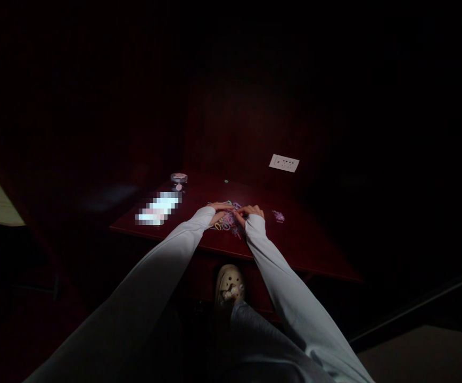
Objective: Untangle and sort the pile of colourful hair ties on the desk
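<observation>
My left hand (220,211) and my right hand (249,213) rest close together over a loose heap of small multicoloured elastic hair bands (226,222), their fingers among the loops. The right fingertips curl down into the heap. The picture is too dim and small to tell whether either hand grips a band. To the right of my right hand lies a small separate bunch of lilac bands (278,215). Both forearms are in long pale grey sleeves.
The hands work on a dark red polished table (295,252). A small round clear container with a pink lid (179,177) stands at the far left, near a blurred white item (157,209). A wall socket plate (284,163) is behind. A clog with charms (229,285) shows below the front edge.
</observation>
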`<state>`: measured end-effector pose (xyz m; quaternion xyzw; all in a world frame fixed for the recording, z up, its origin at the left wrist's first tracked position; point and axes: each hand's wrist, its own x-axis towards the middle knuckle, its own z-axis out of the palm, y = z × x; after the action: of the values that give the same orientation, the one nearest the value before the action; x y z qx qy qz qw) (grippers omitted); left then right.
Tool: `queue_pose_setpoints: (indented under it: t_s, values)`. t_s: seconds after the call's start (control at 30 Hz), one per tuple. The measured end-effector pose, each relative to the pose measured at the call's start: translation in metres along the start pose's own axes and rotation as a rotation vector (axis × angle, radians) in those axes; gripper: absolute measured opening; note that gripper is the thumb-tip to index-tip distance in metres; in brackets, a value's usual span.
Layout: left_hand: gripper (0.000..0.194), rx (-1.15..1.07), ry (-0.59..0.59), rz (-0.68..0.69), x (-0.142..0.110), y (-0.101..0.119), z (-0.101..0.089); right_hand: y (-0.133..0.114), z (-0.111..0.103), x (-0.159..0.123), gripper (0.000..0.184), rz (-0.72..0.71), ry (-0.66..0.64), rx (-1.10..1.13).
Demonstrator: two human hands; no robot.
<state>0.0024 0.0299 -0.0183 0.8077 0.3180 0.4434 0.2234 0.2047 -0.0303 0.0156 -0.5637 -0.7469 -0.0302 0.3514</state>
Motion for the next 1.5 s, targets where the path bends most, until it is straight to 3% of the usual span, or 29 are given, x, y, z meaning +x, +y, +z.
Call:
queue_pose_setpoints:
  t_s: [0.3, 0.6, 0.97, 1.3, 1.5]
  values:
    - [0.043, -0.055, 0.003, -0.080, 0.002, -0.007, 0.003, 0.003, 0.001, 0.001, 0.040, -0.032, -0.001, -0.005]
    - [0.047, -0.172, -0.022, -0.146, 0.000, 0.003, -0.002, 0.008, 0.006, 0.003, 0.029, -0.003, 0.043, 0.040]
    - [0.045, -0.281, -0.012, -0.153, 0.002, 0.008, -0.005, 0.010, 0.007, 0.004, 0.035, -0.050, -0.065, 0.062]
    - [0.043, -0.300, -0.018, -0.077, 0.004, -0.003, 0.000, 0.012, 0.010, 0.007, 0.038, 0.015, -0.014, 0.117]
    - [0.042, -0.288, 0.014, -0.104, 0.004, -0.005, 0.001, 0.014, 0.011, 0.008, 0.034, 0.007, -0.004, 0.128]
